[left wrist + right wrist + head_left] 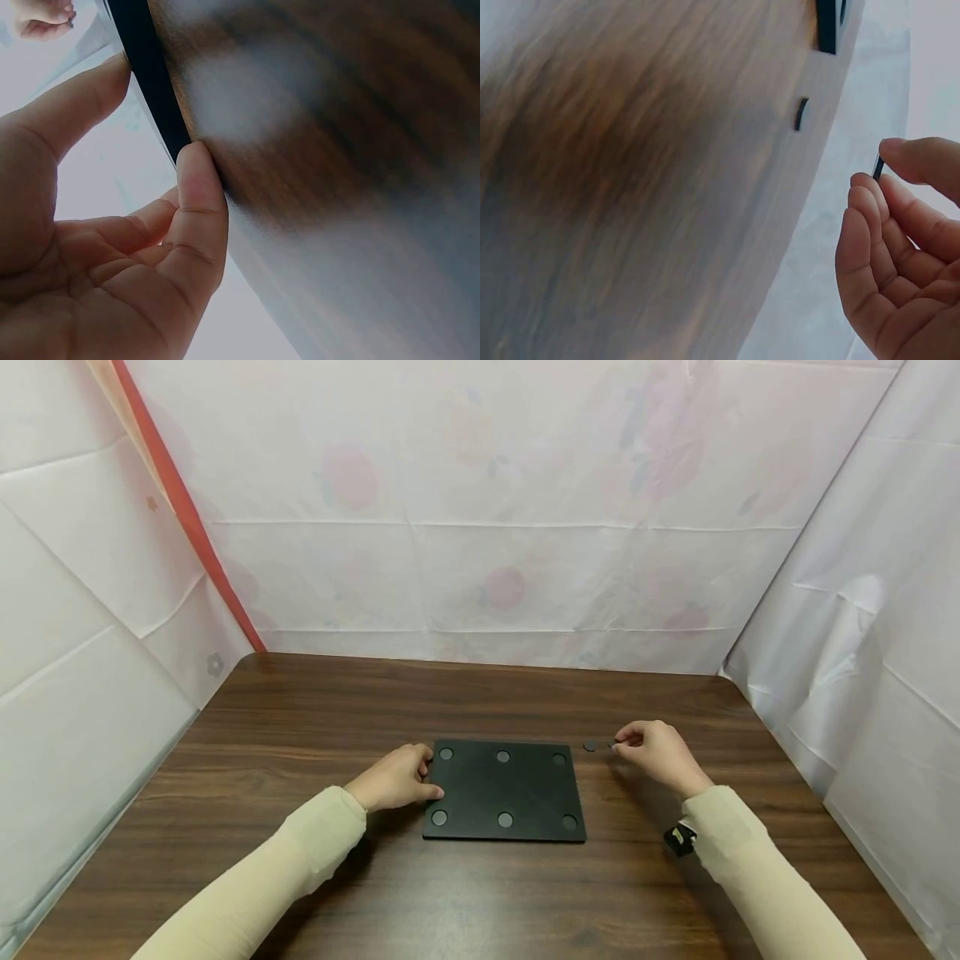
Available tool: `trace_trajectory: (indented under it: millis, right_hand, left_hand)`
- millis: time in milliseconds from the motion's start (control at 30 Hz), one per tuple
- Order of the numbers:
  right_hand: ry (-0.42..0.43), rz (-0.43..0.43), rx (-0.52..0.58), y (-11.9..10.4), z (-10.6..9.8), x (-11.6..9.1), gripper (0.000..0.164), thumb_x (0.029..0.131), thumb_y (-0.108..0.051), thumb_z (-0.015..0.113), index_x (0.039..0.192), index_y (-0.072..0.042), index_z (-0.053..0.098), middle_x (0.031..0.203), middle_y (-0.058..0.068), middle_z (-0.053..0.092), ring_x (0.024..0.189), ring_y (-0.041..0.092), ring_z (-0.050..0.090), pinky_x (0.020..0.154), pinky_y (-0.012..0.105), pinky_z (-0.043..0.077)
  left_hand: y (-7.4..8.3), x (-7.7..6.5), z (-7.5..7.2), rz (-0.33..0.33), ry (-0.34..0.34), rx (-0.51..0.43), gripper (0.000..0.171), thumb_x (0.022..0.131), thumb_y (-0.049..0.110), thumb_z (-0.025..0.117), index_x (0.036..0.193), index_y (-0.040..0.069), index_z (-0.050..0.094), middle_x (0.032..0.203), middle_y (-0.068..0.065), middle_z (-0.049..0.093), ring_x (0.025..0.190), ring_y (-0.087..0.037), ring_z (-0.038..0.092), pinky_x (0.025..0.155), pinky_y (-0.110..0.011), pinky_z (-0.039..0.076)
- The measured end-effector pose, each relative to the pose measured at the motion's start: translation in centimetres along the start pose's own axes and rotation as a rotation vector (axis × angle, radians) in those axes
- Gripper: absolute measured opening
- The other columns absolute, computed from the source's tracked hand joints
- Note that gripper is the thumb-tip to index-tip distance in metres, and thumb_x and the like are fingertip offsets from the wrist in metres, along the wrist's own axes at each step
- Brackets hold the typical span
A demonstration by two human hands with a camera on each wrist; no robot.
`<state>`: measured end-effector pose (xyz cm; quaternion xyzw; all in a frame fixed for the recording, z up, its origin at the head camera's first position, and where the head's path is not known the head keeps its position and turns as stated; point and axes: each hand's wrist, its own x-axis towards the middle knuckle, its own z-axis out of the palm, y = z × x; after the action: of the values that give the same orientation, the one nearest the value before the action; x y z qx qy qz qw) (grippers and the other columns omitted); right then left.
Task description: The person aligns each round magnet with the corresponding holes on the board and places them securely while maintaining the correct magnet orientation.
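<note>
A flat black rectangular board (517, 789) lies on the table, with several round spots along its far and near edges. The spots at its left and middle look greyer than the two at its right. My left hand (397, 778) grips the board's left edge; in the left wrist view the thumb (105, 86) meets the upper face and a finger (201, 187) touches the side near the table. Right of the board, my right hand (658, 758) pinches a small thin dark disc (878, 166) between thumb and fingers, just above the table. Another dark disc (590, 746) lies flat between board and hand.
The brown wood-grain table (495, 893) reaches back to a pale printed curtain (450, 577). White cloth (885, 677) hangs along the right side, and more hangs at the left with a red strip. A small black device (679, 840) sits at my right wrist.
</note>
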<state>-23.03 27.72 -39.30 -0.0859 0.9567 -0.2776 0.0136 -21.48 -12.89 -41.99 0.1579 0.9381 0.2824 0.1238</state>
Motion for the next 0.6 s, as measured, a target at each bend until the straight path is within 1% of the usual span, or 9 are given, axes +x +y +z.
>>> trace_trajectory:
  millis: [233,433,600]
  right_hand:
    - [0.011,-0.049,0.017,-1.1,0.3,0.4,0.017,0.092,-0.013,0.067,0.104,-0.001,0.071,0.094,0.011,0.072,0.084,0.020,0.066,0.071,0.036,0.055]
    - [-0.005,-0.060,0.033,-1.9,0.9,0.5,0.019,0.093,-0.014,0.066,0.106,-0.001,0.070,0.095,0.010,0.071,0.085,0.020,0.066,0.072,0.036,0.055]
    - [-0.015,-0.078,0.045,-2.7,1.4,0.7,0.018,0.092,-0.015,0.068,0.105,-0.003,0.070,0.094,0.008,0.071,0.084,0.018,0.065,0.072,0.034,0.055]
  left_hand:
    - [0.2,-0.1,0.0,-0.010,-0.011,-0.013,0.061,0.081,0.023,0.080,0.128,-0.005,0.055,0.105,-0.012,0.062,0.094,-0.021,0.059,0.084,-0.039,0.052]
    - [0.2,-0.1,0.1,-0.012,-0.005,-0.007,0.058,0.081,0.024,0.081,0.126,-0.004,0.056,0.104,-0.011,0.061,0.093,-0.021,0.058,0.083,-0.039,0.052]
    - [0.2,-0.1,0.0,-0.011,-0.005,-0.010,0.058,0.080,0.023,0.081,0.125,-0.004,0.056,0.103,-0.011,0.062,0.092,-0.020,0.059,0.083,-0.039,0.052]
